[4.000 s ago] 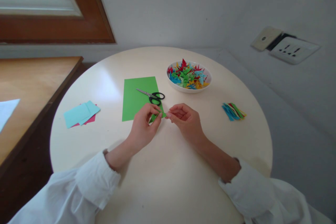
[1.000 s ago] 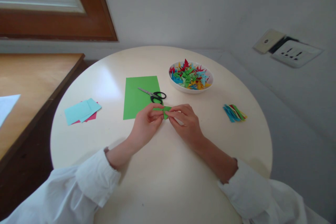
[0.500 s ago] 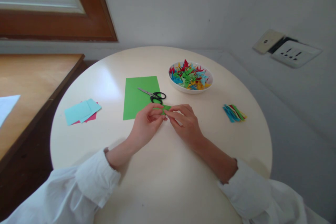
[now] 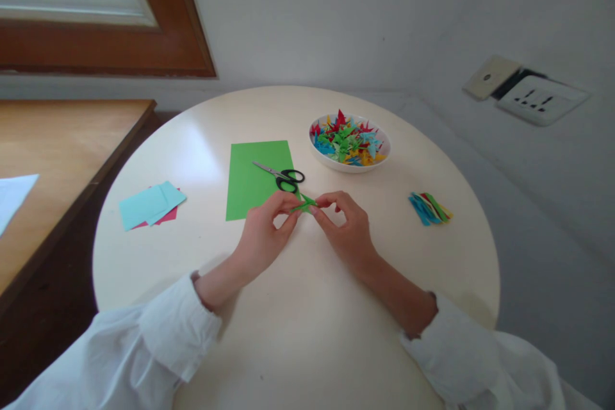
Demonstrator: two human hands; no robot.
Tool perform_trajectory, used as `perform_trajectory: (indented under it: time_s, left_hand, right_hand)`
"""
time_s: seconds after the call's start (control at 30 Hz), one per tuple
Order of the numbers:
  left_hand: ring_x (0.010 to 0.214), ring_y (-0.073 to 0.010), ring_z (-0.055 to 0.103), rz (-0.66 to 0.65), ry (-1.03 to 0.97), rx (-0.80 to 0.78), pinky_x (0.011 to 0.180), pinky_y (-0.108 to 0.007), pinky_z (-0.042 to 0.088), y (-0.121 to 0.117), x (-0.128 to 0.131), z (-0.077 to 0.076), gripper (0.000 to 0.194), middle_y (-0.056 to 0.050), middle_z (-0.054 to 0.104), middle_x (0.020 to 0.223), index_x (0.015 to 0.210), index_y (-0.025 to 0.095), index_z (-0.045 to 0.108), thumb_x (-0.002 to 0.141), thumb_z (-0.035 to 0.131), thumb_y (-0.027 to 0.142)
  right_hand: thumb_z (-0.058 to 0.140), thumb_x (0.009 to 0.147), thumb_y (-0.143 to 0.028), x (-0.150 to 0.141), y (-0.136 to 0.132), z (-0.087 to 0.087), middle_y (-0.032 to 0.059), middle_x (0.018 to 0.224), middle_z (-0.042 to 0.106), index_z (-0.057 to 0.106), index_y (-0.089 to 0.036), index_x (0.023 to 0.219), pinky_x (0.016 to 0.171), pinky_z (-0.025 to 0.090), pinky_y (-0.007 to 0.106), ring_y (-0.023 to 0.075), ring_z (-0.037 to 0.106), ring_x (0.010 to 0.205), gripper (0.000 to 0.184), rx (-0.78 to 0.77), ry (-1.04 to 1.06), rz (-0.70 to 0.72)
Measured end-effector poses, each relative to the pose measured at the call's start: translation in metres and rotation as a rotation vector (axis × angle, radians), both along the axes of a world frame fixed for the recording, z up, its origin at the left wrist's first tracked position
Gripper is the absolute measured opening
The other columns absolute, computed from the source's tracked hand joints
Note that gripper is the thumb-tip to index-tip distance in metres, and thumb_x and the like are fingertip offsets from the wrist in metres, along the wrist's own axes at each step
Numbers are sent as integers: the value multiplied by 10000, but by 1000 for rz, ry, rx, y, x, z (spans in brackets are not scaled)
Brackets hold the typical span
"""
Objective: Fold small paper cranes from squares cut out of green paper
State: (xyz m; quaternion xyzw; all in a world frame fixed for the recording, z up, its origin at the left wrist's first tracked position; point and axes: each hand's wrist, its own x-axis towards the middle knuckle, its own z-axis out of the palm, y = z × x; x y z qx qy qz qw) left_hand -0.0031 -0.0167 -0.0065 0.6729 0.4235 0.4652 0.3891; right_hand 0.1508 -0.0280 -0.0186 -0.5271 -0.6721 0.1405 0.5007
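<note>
Both hands meet over the middle of the round cream table (image 4: 298, 333). My left hand (image 4: 266, 234) pinches one end of a small folded green paper piece (image 4: 306, 205) between thumb and fingers. My right hand (image 4: 346, 225) pinches the other end, fingers curled. The piece is held just above the table, at the near right corner of a green paper sheet (image 4: 252, 176). Black-handled scissors (image 4: 281, 174) lie on that sheet, just beyond my fingers.
A white bowl (image 4: 350, 163) holding several small coloured paper shapes stands behind my right hand. Coloured paper strips (image 4: 429, 206) lie to the right. Light blue and pink sheets (image 4: 150, 204) lie at the left. A wooden ledge (image 4: 52, 160) borders the table's left side; a wall socket (image 4: 541, 99) is at right.
The green piece went from lying flat under my fingertips to being lifted slightly and pinched at both ends. My hands stayed in the same spot.
</note>
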Motion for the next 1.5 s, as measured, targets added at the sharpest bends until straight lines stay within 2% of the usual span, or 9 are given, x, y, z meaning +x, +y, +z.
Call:
perform_trajectory:
  time_s: [0.23, 0.6, 1.07, 1.5]
  left_hand:
    - [839, -168, 658, 5, -9, 25, 806, -305, 526, 0, -1, 0, 59, -52, 699, 846, 816, 182, 594, 759, 589, 193]
    - [839, -172, 656, 16, -157, -20, 805, -292, 533, 1, 1, 3, 71, -72, 704, 881, 752, 163, 648, 716, 653, 225]
    - [790, -168, 672, 86, -113, 89, 743, -285, 538, 3, -1, -3, 66, -56, 724, 821, 732, 166, 671, 736, 637, 223]
    - [742, -164, 677, 133, 24, 206, 680, -275, 538, 2, -4, 1, 73, -53, 722, 779, 714, 164, 643, 754, 612, 217]
  right_hand:
    - [594, 783, -240, -1, -1, 1, -7, 715, 639, 584, -215, 725, 648, 441, 292, 151, 572, 681, 64, -48, 82, 23]
    - [614, 752, -248, -4, -2, 7, -21, 654, 640, 594, -212, 676, 607, 420, 277, 138, 564, 631, 87, -88, 221, 10]
    - [625, 745, -255, -6, -3, 6, -23, 633, 628, 604, -197, 662, 613, 405, 270, 123, 541, 614, 103, -109, 278, 54]
    - [634, 742, -242, -6, -3, 4, -25, 616, 603, 601, -190, 658, 601, 392, 272, 116, 507, 594, 105, -156, 319, 114]
